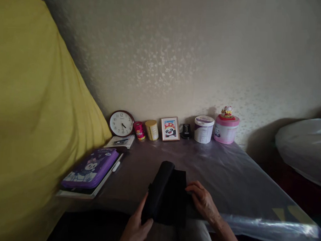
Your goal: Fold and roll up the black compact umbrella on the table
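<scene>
A black roll of sheet-like material (158,187) is held at a tilt over the table's front edge, with a flat flap (177,195) spread out to its right. My left hand (138,221) wraps round the lower end of the roll, thumb on top. At the flap's right edge, my right hand (201,199) pinches the material between thumb and fingers. The dark surface hides what, if anything, lies inside the roll.
A purple case (91,169) lies on books at the left, beside a yellow curtain (45,106). Along the wall stand a clock (121,123), a pink can (139,131), a yellow can (152,130), a panda picture (170,129) and two tubs, one purple-white (203,130), one pink (225,129).
</scene>
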A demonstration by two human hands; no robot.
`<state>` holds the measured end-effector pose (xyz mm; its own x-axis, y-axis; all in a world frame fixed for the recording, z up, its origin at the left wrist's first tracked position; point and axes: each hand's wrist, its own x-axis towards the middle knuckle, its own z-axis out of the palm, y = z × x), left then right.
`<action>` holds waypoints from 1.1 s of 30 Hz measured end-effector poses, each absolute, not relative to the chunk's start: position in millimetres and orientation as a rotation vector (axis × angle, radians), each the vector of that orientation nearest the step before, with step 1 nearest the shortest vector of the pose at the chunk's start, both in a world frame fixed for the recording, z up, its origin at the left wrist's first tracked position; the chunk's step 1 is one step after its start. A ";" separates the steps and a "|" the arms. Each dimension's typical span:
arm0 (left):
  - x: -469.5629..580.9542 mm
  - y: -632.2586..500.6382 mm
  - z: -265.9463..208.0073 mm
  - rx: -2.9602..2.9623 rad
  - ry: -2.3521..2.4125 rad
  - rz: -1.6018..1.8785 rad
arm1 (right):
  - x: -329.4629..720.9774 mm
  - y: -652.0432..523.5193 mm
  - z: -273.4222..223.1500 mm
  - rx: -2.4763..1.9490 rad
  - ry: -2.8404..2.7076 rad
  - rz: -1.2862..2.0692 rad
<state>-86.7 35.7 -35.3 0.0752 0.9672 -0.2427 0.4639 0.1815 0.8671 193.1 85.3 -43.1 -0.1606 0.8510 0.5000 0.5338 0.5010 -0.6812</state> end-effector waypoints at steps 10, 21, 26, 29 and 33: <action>-88.0 18.3 -44.1 1.880 1.884 0.690 | 213.1 94.2 -45.4 -1.278 -1.595 0.430; -79.7 28.7 -38.8 2.010 2.078 0.256 | 217.8 95.7 -54.3 -1.307 -1.621 0.413; -86.0 31.7 -37.7 2.008 2.082 0.257 | 218.3 96.2 -55.9 -1.329 -1.630 0.421; -89.5 35.5 -34.4 2.001 2.044 0.229 | 217.9 95.9 -52.9 -1.347 -1.629 0.441; -99.9 41.0 -28.7 1.990 1.955 0.337 | 218.1 96.1 -50.4 -1.354 -1.636 0.466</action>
<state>-99.9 41.0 -28.7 0.0306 0.9976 -0.0614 0.9196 -0.0041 0.3928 218.1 96.1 -50.4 0.0409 0.9110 0.4104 0.5582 0.3198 -0.7656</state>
